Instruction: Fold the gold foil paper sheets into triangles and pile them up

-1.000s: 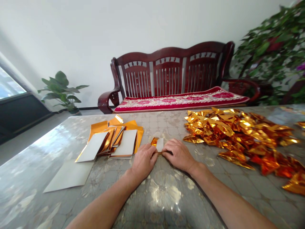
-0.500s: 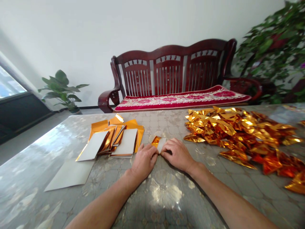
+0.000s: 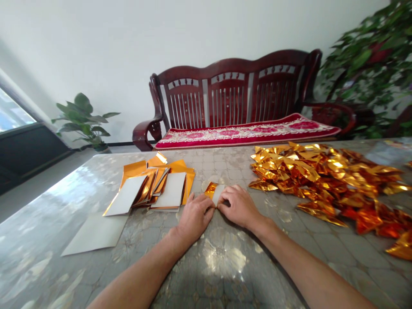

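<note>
A small sheet of gold foil paper, gold at its left and whitish at its right, lies on the table between my hands, partly covered by them. My left hand pinches its near edge with thumb and fingers. Close beside it, my right hand is closed on the same near edge. The fingertips of both hands almost meet there, and the fold under them is hidden. Left of my hands are stacked gold foil sheets, several with the pale side up. One pale sheet lies flat nearer to me.
Folded gold foil pieces are heaped on the right of the patterned table. Clear plastic lies behind them. Beyond the table stand a dark wooden bench with a red cushion and two plants.
Both hands stay at the near edge of the foil paper, with only a very slight shift of the fingers. The view has tilted a little; the piles look the same.
</note>
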A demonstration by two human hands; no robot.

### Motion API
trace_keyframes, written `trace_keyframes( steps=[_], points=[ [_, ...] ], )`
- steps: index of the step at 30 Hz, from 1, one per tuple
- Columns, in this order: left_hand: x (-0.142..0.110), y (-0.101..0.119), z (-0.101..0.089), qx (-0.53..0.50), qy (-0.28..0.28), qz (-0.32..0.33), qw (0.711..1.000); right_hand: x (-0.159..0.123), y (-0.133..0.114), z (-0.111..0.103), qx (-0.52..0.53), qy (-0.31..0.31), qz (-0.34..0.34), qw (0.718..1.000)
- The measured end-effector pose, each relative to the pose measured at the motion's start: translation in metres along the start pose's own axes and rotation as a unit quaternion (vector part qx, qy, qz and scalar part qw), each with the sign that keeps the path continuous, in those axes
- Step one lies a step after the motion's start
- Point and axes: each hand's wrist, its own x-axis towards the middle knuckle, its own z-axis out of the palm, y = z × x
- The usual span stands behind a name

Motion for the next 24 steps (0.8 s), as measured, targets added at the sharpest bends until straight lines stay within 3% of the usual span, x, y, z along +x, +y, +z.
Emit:
trace_keyframes(
  steps=[13, 24],
  points=[
    [0.001, -0.0002, 0.0001, -0.008, -0.012, -0.018, 1.0, 0.001, -0.0092, -0.0066, -0.053, -0.035, 0.057, 0.996],
    [0.0015, -0.0005, 0.0002, -0.006, -0.026, -0.013, 1.0, -0.0026, -0.0042, -0.0043, -0.009, -0.031, 0.05, 0.998]
  ],
)
